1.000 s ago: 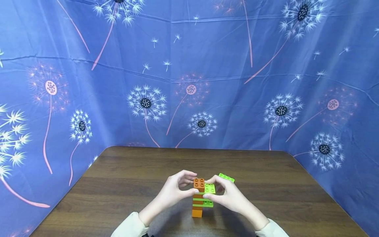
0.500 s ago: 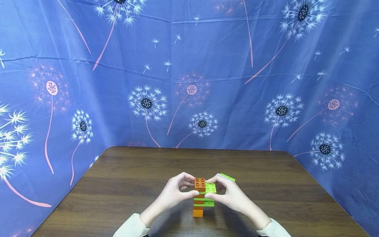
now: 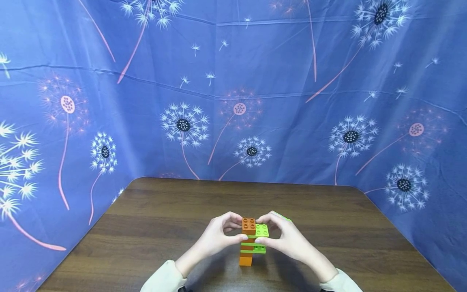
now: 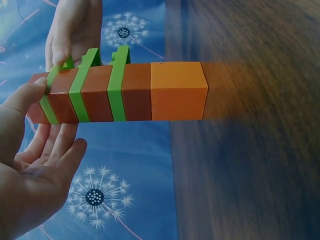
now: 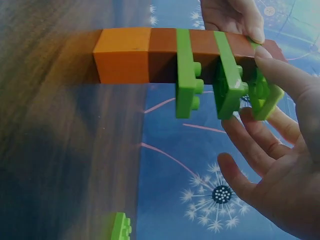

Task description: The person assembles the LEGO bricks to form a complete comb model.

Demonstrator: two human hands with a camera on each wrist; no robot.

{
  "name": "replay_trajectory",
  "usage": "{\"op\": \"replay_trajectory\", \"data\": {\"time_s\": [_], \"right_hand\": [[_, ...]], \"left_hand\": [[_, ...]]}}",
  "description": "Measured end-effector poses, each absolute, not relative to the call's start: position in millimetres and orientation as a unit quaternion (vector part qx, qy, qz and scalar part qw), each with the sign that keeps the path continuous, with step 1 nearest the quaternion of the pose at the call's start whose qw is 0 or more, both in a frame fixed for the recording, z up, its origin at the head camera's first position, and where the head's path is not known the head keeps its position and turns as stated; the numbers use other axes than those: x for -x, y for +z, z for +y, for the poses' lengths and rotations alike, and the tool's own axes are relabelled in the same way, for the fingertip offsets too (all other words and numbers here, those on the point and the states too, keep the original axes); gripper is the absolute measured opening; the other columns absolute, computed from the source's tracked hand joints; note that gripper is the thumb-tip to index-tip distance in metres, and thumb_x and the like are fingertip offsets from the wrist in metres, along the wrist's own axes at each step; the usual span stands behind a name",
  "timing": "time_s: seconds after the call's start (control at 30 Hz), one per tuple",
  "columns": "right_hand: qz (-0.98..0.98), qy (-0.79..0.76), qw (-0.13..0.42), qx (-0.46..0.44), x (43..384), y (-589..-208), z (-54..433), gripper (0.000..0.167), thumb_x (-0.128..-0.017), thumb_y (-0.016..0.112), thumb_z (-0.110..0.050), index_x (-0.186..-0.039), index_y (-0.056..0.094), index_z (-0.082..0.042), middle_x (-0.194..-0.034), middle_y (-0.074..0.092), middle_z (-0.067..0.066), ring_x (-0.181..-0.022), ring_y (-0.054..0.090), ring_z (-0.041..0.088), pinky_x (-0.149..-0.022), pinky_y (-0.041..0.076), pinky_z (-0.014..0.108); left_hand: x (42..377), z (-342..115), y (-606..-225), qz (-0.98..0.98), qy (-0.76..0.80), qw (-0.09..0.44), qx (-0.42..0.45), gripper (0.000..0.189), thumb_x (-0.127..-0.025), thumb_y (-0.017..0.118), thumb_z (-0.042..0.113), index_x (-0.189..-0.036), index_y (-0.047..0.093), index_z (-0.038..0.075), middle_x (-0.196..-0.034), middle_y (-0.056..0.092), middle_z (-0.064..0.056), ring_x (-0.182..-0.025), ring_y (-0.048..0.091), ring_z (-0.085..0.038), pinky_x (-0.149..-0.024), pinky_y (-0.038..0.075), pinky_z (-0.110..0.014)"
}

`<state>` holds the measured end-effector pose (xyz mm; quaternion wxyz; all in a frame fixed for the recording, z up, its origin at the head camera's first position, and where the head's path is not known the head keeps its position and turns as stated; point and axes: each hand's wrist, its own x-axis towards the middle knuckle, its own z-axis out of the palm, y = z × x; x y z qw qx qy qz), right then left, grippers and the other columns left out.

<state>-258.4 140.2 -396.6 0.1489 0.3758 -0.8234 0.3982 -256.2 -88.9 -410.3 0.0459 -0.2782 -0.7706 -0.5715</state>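
Note:
A toy brick tower stands upright on the table, with a bright orange brick (image 3: 245,261) at its base. Above it, reddish-brown bricks alternate with thin green plates (image 5: 184,82) that jut out to the right; a brown brick (image 3: 249,225) tops the stack. My left hand (image 3: 218,236) pinches the tower near its top, thumb in front and fingers behind. From the other side my right hand (image 3: 292,240) pinches the uppermost green plate (image 3: 262,230), thumb at its near edge, index finger at the far one. Other right fingers spread beneath it in the right wrist view.
A loose green plate (image 5: 120,227) lies on the table beyond the right hand, mostly hidden by it in the head view. The brown wooden table (image 3: 164,211) ends at a blue cloth (image 3: 292,81) printed with dandelions.
Both hands keep their hold on the tower. The whole head view shifts slightly, and the loose green plate is now more covered by the right hand.

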Motion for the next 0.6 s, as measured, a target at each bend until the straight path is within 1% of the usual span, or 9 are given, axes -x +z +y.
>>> {"op": "replay_trajectory", "data": {"time_s": [0.07, 0.17, 0.27, 0.33, 0.43, 0.6], "right_hand": [[-0.826, 0.398, 0.146, -0.372, 261.2, -397.0, 143.2, 0.035, -0.075, 0.078, -0.022, -0.107, 0.062, -0.017, -0.101, 0.064, -0.005, -0.087, 0.059, 0.006, -0.076, 0.053, 0.028], [-0.827, 0.404, 0.145, -0.364, 262.9, -396.0, 147.0, 0.024, -0.082, 0.072, -0.021, -0.105, 0.064, -0.018, -0.100, 0.066, -0.006, -0.086, 0.060, 0.005, -0.075, 0.053, 0.028], [-0.835, 0.409, 0.150, -0.337, 262.7, -394.5, 149.2, 0.013, -0.089, 0.064, -0.020, -0.101, 0.066, -0.022, -0.097, 0.067, -0.009, -0.086, 0.061, 0.003, -0.073, 0.052, 0.027], [-0.845, 0.408, 0.153, -0.311, 262.6, -393.9, 149.9, 0.010, -0.091, 0.061, -0.022, -0.098, 0.067, -0.026, -0.096, 0.067, -0.012, -0.088, 0.060, 0.001, -0.072, 0.051, 0.026], [-0.851, 0.410, 0.164, -0.285, 263.9, -393.5, 149.7, 0.008, -0.090, 0.062, -0.024, -0.096, 0.067, -0.027, -0.093, 0.067, -0.014, -0.086, 0.060, 0.000, -0.070, 0.051, 0.026], [-0.842, 0.414, 0.194, -0.286, 270.3, -396.3, 150.7, 0.012, -0.085, 0.069, -0.016, -0.097, 0.067, -0.017, -0.087, 0.069, -0.007, -0.078, 0.060, 0.001, -0.069, 0.055, 0.028]], "left_hand": [[255.9, -88.7, -409.9, -0.772, -0.569, 0.045, 0.279, 0.034, -0.078, 0.076, 0.014, -0.105, 0.059, 0.002, -0.106, 0.065, -0.011, -0.096, 0.064, -0.019, -0.090, 0.052, -0.025], [255.5, -88.6, -409.2, -0.776, -0.565, 0.044, 0.278, 0.033, -0.078, 0.076, 0.014, -0.104, 0.059, 0.002, -0.107, 0.065, -0.011, -0.096, 0.064, -0.018, -0.089, 0.052, -0.024], [255.6, -88.8, -409.3, -0.778, -0.563, 0.043, 0.276, 0.032, -0.079, 0.076, 0.014, -0.104, 0.059, 0.002, -0.107, 0.065, -0.011, -0.096, 0.064, -0.017, -0.088, 0.053, -0.023], [255.9, -88.9, -409.8, -0.775, -0.568, 0.039, 0.275, 0.032, -0.079, 0.075, 0.013, -0.104, 0.059, 0.002, -0.107, 0.064, -0.012, -0.095, 0.064, -0.016, -0.087, 0.053, -0.023], [256.3, -88.6, -411.2, -0.762, -0.585, 0.027, 0.277, 0.032, -0.079, 0.074, 0.011, -0.105, 0.058, -0.001, -0.107, 0.064, -0.015, -0.095, 0.065, -0.015, -0.086, 0.053, -0.022], [255.7, -87.1, -413.0, -0.738, -0.614, 0.009, 0.281, 0.033, -0.080, 0.073, 0.007, -0.106, 0.056, -0.004, -0.107, 0.065, -0.020, -0.095, 0.066, -0.016, -0.086, 0.053, -0.022]]}}
